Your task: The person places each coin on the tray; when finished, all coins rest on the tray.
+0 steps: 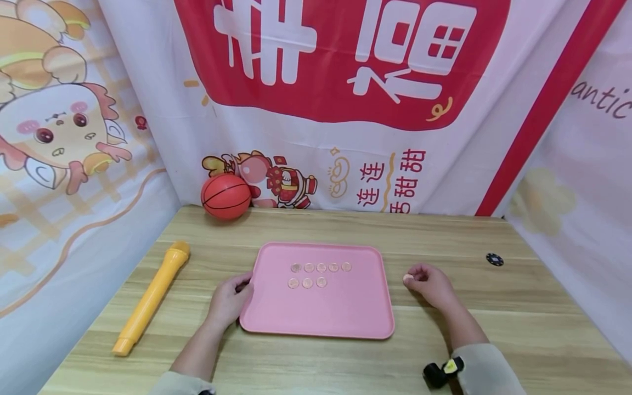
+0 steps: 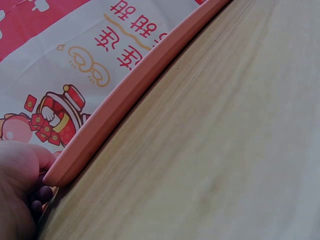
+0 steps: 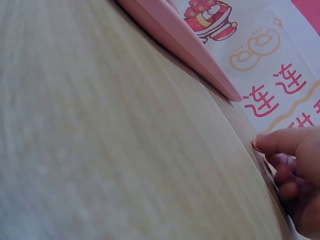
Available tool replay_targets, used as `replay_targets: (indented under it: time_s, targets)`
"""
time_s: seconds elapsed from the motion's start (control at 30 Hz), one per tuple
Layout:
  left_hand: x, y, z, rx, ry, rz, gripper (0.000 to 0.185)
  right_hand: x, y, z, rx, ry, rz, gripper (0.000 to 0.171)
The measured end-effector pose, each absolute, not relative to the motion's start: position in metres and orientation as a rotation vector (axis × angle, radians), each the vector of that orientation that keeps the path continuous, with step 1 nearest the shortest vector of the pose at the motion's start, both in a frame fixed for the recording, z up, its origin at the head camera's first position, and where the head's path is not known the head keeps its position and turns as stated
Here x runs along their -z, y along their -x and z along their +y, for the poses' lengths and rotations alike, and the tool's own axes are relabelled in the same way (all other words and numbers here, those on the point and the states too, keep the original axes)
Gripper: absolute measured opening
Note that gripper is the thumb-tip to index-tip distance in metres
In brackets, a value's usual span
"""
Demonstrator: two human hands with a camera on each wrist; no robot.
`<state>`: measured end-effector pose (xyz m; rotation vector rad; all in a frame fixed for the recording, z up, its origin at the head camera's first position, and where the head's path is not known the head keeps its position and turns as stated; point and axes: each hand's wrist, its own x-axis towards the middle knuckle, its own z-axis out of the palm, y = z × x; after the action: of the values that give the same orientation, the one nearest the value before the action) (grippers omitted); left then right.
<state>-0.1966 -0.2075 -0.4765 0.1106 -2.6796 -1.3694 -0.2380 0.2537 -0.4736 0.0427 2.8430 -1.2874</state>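
Observation:
A pink tray [image 1: 316, 318] lies on the wooden table, with several copper-coloured coins [image 1: 321, 267] laid flat on it in two rows; the back row is longer. My left hand [image 1: 230, 299] grips the tray's left edge; in the left wrist view the thumb lies at the rim and the curled fingers sit lower, partly hidden. To the right of the tray, apart from it, my right hand [image 1: 430, 286] pinches a coin [image 1: 407, 279] between thumb and fingers. Only this coin's edge [image 3: 255, 143] shows in the right wrist view.
A yellow toy microphone [image 1: 153, 296] lies left of my left hand. At the table's back left sits a red ball [image 1: 226, 196] with black lines. A black-and-white round chip [image 1: 495, 259] lies at the far right. Printed cloths [image 1: 316, 137] hang behind and at both sides.

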Motion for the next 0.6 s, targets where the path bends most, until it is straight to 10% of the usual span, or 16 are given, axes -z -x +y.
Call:
replay_targets:
  time_s: [0.6]
  targets:
    - [0.478,0.197,-0.208,1.361,-0.106,-2.678,0.036,0.462,0.232,0.227,1.907,0.123,2.315,0.046]
